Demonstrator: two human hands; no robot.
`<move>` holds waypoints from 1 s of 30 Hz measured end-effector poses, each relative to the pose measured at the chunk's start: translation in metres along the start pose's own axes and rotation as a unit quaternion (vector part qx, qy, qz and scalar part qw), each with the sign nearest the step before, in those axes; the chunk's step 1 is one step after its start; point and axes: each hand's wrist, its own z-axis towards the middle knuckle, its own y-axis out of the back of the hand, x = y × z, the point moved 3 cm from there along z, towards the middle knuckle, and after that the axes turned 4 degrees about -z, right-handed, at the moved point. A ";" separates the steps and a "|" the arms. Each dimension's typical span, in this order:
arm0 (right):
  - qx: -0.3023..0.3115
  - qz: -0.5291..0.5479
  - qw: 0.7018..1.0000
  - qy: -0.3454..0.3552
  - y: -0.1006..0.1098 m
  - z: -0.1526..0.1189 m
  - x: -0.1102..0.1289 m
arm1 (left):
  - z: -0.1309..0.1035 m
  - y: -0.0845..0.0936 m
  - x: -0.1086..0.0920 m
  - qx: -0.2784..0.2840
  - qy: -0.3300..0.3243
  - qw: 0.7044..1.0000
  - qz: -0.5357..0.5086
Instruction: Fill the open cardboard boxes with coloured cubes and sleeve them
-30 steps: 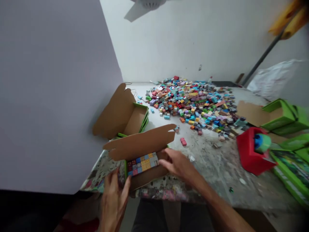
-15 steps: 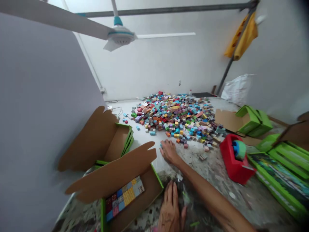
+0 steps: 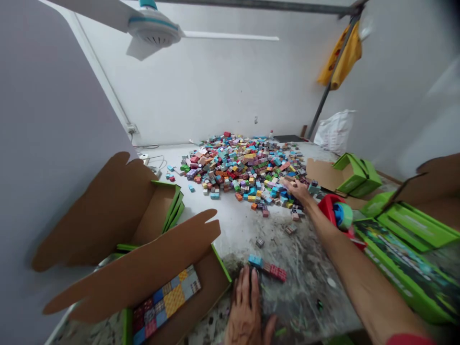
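Observation:
My left hand (image 3: 246, 306) lies flat on the worn table, fingers stretched forward and thumb apart. Just beyond its fingertips is a short row of small printed blocks: a blue block (image 3: 255, 260), then a red block (image 3: 277, 272) at the right end. My right hand (image 3: 297, 190) reaches far forward to the right edge of a big heap of coloured blocks (image 3: 237, 167), fingers extended over it; no held block can be made out. To the left of my left hand, an open cardboard box (image 3: 201, 299) with green edges holds rows of patterned blocks (image 3: 168, 302).
More open green boxes (image 3: 161, 206) stand at the left. At the right are a red tape dispenser (image 3: 328, 208), a printed green box (image 3: 406, 263) and further green boxes (image 3: 354, 175). A ceiling fan (image 3: 153, 28) hangs overhead. Two loose blocks lie before the heap, one a grey block (image 3: 259, 242).
My right hand has moved forward and right, from the table in front to the heap. The blue and red blocks now show by my left hand. The view has shifted slightly.

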 end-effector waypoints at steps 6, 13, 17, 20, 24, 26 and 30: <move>0.106 0.038 0.993 0.025 -0.032 -0.030 0.034 | 0.006 0.021 -0.008 0.059 0.021 0.998 -0.024; 0.176 0.099 0.969 0.141 -0.030 -0.131 0.081 | 0.007 0.026 -0.011 0.071 0.033 0.996 -0.051; 0.155 0.108 0.961 0.202 -0.019 -0.182 0.084 | 0.005 0.030 -0.011 0.065 0.038 0.994 -0.077; 0.059 0.094 0.979 0.173 -0.003 -0.214 0.069 | 0.001 0.031 -0.010 0.059 0.047 0.991 -0.106; -0.006 0.135 0.986 0.101 0.006 -0.258 0.049 | 0.002 0.034 -0.007 0.035 0.071 0.986 -0.146; -0.004 0.147 0.985 0.085 -0.001 -0.274 0.050 | 0.008 0.034 -0.008 0.038 0.074 0.986 -0.146; -0.064 0.100 0.989 0.086 -0.020 -0.287 0.072 | 0.022 0.032 -0.011 0.050 0.090 0.988 -0.112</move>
